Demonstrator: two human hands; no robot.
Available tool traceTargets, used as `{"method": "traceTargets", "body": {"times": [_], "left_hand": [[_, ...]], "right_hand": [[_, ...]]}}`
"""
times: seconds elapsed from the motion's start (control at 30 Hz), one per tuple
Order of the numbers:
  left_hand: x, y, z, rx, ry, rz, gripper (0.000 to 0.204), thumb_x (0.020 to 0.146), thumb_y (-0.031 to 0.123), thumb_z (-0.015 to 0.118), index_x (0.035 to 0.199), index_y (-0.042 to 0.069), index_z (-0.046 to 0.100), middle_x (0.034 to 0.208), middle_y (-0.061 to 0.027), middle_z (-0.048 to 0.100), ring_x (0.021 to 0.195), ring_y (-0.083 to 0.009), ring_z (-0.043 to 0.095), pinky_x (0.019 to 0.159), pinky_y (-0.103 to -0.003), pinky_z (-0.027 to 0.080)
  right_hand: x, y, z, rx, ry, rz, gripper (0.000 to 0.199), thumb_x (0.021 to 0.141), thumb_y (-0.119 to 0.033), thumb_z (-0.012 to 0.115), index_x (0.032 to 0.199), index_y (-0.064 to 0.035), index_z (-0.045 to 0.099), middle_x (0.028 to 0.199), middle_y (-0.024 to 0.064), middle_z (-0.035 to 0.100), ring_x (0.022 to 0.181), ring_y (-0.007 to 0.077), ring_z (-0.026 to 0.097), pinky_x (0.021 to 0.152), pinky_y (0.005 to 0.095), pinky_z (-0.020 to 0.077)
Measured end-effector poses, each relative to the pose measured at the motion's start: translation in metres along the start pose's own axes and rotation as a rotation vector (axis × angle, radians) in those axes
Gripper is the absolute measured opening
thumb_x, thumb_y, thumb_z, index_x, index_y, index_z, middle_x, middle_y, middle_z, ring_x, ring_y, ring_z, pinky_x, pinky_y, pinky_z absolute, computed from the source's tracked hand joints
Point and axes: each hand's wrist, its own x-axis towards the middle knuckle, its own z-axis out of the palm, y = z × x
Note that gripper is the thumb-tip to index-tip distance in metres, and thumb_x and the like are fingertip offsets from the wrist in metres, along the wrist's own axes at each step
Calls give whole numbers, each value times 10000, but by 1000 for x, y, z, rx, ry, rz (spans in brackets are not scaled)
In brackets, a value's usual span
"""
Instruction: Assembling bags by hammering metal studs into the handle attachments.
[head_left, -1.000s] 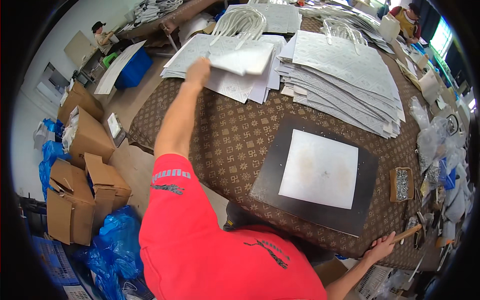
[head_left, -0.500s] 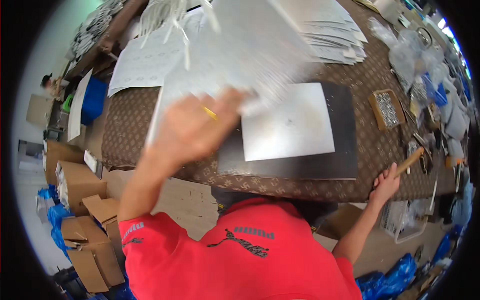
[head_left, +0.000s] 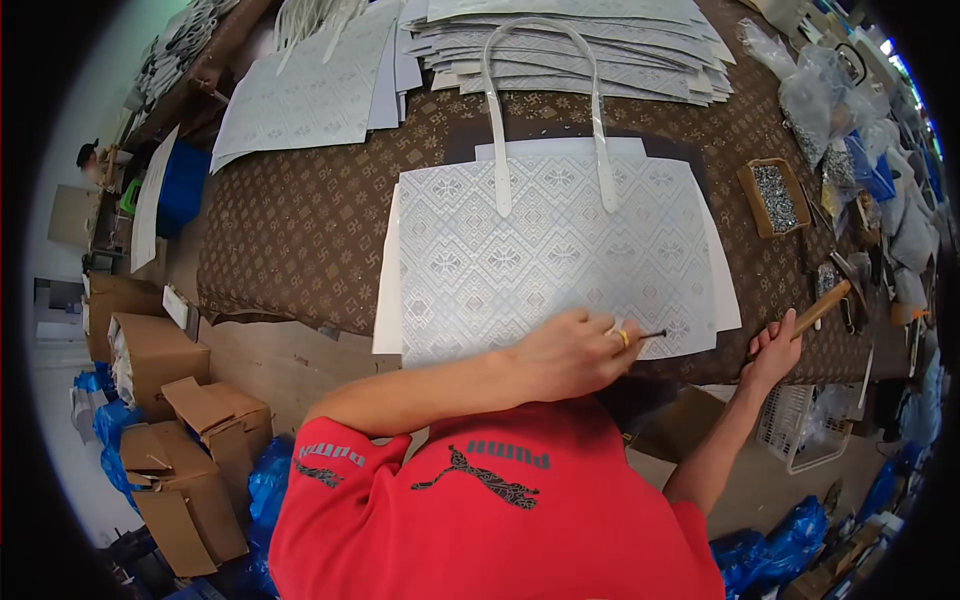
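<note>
A silvery-grey patterned bag panel (head_left: 540,260) lies flat on the table, its white looped handle (head_left: 540,25) pointing to the far side. Over the panel's near edge is my left hand (head_left: 580,350), closed on a thin dark metal rod (head_left: 652,335) whose tip points right, close to the panel's near right corner. My right hand (head_left: 775,350) grips the wooden handle of a hammer (head_left: 825,306) at the table's right edge, away from the panel. Pale sheets stick out beneath the panel on both sides, and the dark board (head_left: 465,147) under it is mostly hidden.
At the right stands a small box of metal bits (head_left: 775,198), with clear plastic bags (head_left: 825,105) beyond it. Stacked patterned panels (head_left: 580,65) lie at the back; another panel with a strap (head_left: 310,105) is far left. Cardboard boxes (head_left: 180,450) stand on the floor left.
The patterned panel, blurred in motion before, now lies flat over the board and its white sheet. My left hand has come right and nearer, and the rod now shows clearly. The right hand stays put.
</note>
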Motion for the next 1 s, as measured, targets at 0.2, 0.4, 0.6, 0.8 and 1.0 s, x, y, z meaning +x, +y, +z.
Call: {"method": "traceTargets", "body": {"times": [0.2,0.4,0.6,0.8,1.0], "left_hand": [[-24,-59,-46,-206,65,-357,382,995,23,485,1369,25,564,1410,-163,568,1025,-204,655,907,-348,544],[-46,-125,-85,-721,462,-862,563,860,-130,583,1382,79,557,1073,-105,688,916,-165,666,848,-306,555],[-50,-177,-38,-678,612,-838,228,870,22,717,1098,30,707,946,-71,715,791,-128,640,771,-292,521],[-37,-181,-38,-661,446,-883,135,870,94,746,978,15,738,858,-40,720,792,-107,639,758,-261,498],[-37,-181,-37,-520,373,-858,115,883,102,740,966,22,739,879,-27,728,818,-104,651,783,-255,502]], "right_hand": [[-10,-4,4,-20,-40,-27,313,1028,-311,605,834,-141,427,647,-66,369,465,31,298,395,240,250],[-63,-41,41,23,-204,-35,311,1039,-304,584,822,-142,431,641,-62,376,447,24,288,366,222,228],[-121,-71,91,-2,-467,39,285,1052,-259,555,828,-125,440,630,-51,379,432,22,305,354,211,236],[-154,-69,115,-67,-711,96,218,1051,-217,552,888,-81,501,621,-40,388,415,22,313,349,208,233],[-162,-67,126,-105,-768,89,201,1046,-210,561,913,-65,524,620,-37,393,418,20,315,353,206,233]]}}
